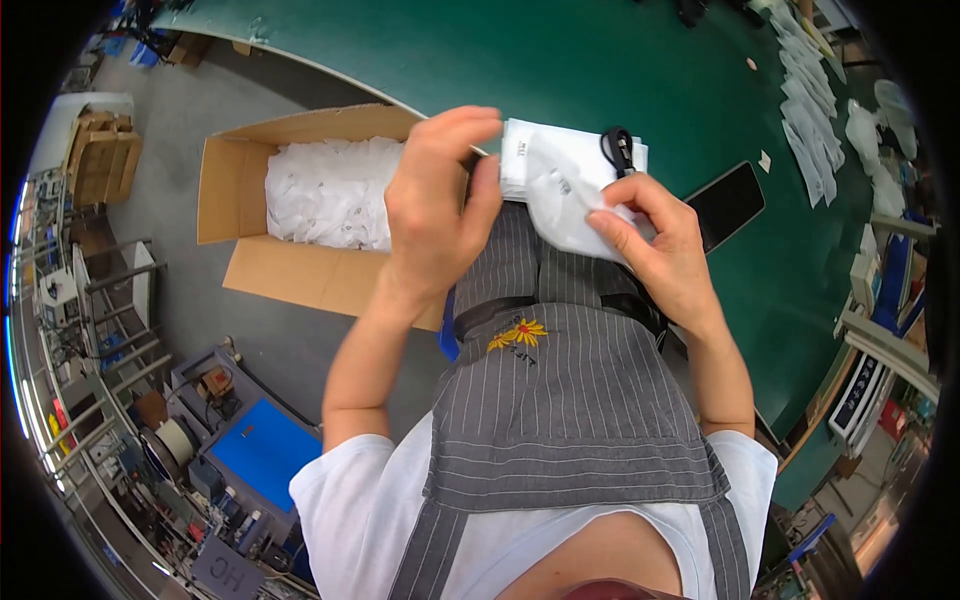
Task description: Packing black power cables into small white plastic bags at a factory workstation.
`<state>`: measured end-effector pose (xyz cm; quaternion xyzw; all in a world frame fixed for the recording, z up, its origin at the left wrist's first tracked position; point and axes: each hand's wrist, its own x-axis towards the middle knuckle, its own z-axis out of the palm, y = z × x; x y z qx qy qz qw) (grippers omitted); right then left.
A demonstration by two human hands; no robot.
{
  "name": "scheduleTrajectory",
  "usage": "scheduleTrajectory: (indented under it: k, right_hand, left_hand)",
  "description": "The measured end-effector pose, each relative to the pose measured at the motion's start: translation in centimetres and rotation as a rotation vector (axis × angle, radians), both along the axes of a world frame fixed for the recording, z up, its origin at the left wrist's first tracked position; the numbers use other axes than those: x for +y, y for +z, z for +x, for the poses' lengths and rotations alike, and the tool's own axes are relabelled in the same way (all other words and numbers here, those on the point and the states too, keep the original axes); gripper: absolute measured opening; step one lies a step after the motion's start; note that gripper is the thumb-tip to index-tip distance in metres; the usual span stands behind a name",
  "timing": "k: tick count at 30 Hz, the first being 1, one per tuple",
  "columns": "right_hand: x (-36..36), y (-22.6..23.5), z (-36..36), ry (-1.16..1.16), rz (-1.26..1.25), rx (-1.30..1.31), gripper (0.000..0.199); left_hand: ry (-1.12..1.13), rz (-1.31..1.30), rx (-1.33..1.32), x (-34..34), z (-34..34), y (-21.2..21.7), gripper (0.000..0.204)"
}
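Observation:
My right hand (665, 240) pinches the edge of a translucent white plastic bag (565, 205), which hangs over the table's near edge. Above my lap, my left hand (435, 195) is raised with thumb and forefinger apart, and nothing shows between them. Beneath the held bag lies a stack of flat white bags (513, 160) with small dark print. A coiled black cable (618, 150) rests on the right part of that stack, just beyond my right fingertips.
An open cardboard box (228, 190) full of crumpled white bags (330, 195) stands left of the green table (450, 50). A black phone (730, 205) lies right of my right hand. White plastic bags (808, 120) lie farther right. A blue-topped machine (262, 455) is at lower left.

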<state>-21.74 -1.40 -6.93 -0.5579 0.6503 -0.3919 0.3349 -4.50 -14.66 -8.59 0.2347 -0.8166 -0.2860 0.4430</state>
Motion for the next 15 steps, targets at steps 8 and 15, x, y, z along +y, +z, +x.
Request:
scheduleTrajectory:
  k: [8, 15]
  right_hand:
    - [2.4, -1.5, 1.6, -0.410, -0.218, 0.215, 0.022]
    - [1.9, -1.0, -0.7, -0.363, -0.238, -0.452, 0.028]
  left_hand:
    - [-0.119, 0.636, 0.072, 5.7, -3.9, -1.5, 0.024]
    - [-0.301, 0.669, -0.057, 6.1, -3.7, -2.0, 0.018]
